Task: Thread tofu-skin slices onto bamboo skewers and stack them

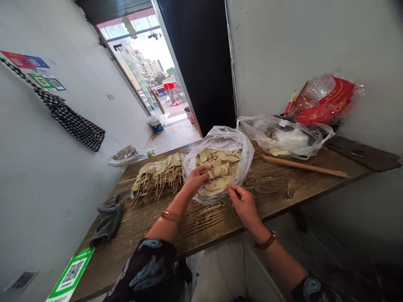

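My left hand [198, 179] pinches a pale, thin food slice [210, 174] over an open clear plastic bag [247, 161]. Many loose beige slices [222, 157], like potato slices, fill the bag. My right hand [244, 203] is closed in a pinch at the bag's near right edge. It grips a thin wooden skewer [246, 228], whose end shows below the palm. A row of slices [217, 185] extends left from my right fingertips, apparently threaded on that skewer. Left of the bag lies a pile of skewered slices [160, 172], sticks pointing toward me.
On the wooden table [267, 197], bare skewers [305, 165] lie to the right, before another plastic bag [286, 138]. A dark board [362, 153] sits at the right end. A grey cloth [108, 218] and a green QR-code card [72, 272] are at left.
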The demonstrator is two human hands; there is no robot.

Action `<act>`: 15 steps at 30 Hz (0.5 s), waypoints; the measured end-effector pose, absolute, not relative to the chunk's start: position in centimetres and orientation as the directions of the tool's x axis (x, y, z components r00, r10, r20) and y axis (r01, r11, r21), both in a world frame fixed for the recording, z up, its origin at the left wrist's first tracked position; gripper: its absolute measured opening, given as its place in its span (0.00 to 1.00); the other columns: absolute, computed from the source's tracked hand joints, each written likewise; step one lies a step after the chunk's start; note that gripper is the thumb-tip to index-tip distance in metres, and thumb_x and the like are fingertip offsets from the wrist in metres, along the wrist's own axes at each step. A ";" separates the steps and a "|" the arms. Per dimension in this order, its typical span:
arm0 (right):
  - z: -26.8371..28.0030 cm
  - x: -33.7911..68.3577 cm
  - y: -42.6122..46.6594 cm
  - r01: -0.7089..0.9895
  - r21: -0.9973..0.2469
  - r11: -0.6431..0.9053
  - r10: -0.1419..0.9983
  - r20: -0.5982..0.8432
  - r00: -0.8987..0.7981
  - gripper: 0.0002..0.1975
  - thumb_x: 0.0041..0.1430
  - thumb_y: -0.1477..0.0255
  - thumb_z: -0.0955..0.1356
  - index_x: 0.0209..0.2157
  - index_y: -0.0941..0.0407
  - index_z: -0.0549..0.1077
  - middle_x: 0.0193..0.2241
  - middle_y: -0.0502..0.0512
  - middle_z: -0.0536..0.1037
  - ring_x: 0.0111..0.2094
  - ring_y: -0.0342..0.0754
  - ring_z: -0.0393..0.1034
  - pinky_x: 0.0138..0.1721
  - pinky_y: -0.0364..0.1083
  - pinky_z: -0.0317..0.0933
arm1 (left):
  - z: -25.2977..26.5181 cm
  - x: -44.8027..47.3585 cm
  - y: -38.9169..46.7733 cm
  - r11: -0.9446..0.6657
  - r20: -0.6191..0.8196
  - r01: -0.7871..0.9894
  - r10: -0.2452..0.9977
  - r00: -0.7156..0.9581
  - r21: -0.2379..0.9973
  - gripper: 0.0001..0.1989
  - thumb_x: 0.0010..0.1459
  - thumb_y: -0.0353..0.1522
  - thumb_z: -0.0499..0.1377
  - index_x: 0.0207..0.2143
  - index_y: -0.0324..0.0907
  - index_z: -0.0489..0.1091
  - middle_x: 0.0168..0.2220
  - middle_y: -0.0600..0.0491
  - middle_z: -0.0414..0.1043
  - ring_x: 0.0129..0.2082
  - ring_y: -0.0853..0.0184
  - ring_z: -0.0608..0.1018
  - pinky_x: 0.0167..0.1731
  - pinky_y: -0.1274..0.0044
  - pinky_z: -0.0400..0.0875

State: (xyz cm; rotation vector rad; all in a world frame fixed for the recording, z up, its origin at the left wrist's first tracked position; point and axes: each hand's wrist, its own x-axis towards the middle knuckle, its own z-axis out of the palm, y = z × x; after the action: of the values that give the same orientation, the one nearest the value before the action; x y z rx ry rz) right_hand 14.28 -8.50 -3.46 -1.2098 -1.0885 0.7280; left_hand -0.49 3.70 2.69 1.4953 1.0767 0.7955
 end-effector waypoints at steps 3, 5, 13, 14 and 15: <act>-3.6 14.3 -8.5 0.092 -0.968 0.234 0.908 0.251 0.335 0.18 0.58 0.61 0.63 0.36 0.59 0.77 0.24 0.54 0.76 0.20 0.43 0.64 0.20 0.40 0.57 | 1.7 -0.9 2.7 0.130 -0.146 0.069 0.920 0.364 0.989 0.17 0.40 0.31 0.62 0.36 0.37 0.67 0.20 0.60 0.65 0.20 0.74 0.74 0.24 0.81 0.66; -3.6 14.2 -8.5 0.097 -0.968 0.231 0.910 0.250 0.331 0.18 0.57 0.61 0.63 0.35 0.59 0.78 0.23 0.53 0.75 0.21 0.43 0.65 0.20 0.40 0.57 | 1.3 -1.1 2.4 0.155 -0.153 0.020 0.925 0.348 0.988 0.17 0.39 0.31 0.63 0.35 0.37 0.67 0.20 0.59 0.66 0.20 0.74 0.74 0.23 0.82 0.66; -3.8 14.1 -8.7 0.139 -0.968 0.211 0.927 0.243 0.286 0.16 0.59 0.62 0.63 0.36 0.59 0.77 0.26 0.53 0.76 0.20 0.42 0.63 0.19 0.40 0.56 | -0.4 -1.3 2.3 -0.006 0.001 0.019 0.961 0.277 1.000 0.17 0.42 0.37 0.66 0.32 0.37 0.67 0.20 0.59 0.65 0.18 0.78 0.67 0.19 0.84 0.61; -3.8 14.1 -8.7 0.146 -0.967 0.208 0.931 0.242 0.275 0.16 0.59 0.62 0.63 0.36 0.59 0.76 0.26 0.53 0.76 0.20 0.41 0.63 0.19 0.40 0.56 | -0.5 -1.4 2.1 -0.025 0.024 0.000 0.966 0.258 1.000 0.19 0.41 0.36 0.67 0.34 0.37 0.67 0.22 0.60 0.66 0.18 0.78 0.67 0.20 0.84 0.61; -3.9 14.1 -8.7 0.155 -0.967 0.203 0.936 0.238 0.260 0.16 0.59 0.62 0.63 0.36 0.59 0.77 0.26 0.53 0.76 0.20 0.41 0.63 0.19 0.40 0.56 | -0.6 -1.4 2.0 -0.034 0.039 -0.024 0.969 0.242 0.999 0.23 0.40 0.35 0.68 0.38 0.37 0.67 0.23 0.60 0.66 0.19 0.78 0.67 0.21 0.84 0.61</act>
State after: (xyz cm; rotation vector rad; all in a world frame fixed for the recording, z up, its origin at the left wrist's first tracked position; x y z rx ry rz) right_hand 14.08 -8.68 -3.88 -1.2497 -1.1859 0.7774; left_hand -1.43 2.02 -0.60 1.3280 0.9950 1.0618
